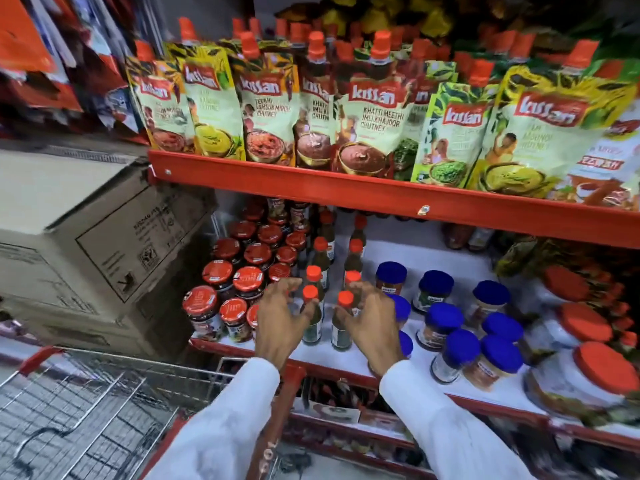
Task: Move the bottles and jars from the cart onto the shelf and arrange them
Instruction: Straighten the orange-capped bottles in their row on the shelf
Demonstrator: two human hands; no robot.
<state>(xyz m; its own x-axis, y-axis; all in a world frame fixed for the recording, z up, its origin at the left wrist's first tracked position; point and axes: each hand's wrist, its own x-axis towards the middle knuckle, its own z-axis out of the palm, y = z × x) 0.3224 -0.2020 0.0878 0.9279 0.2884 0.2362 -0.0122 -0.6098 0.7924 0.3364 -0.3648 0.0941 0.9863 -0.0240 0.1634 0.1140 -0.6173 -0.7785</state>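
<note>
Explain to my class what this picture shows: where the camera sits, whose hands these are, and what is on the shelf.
The single picture comes from a camera worn on a person's head, looking down at their own hands. The left hand and right hand each close around a small green glass bottle with an orange cap: the left bottle and the right bottle. They stand near the front of the white shelf board. Beside them are red-lidded jars and blue-lidded jars. The wire shopping cart sits lower left.
</note>
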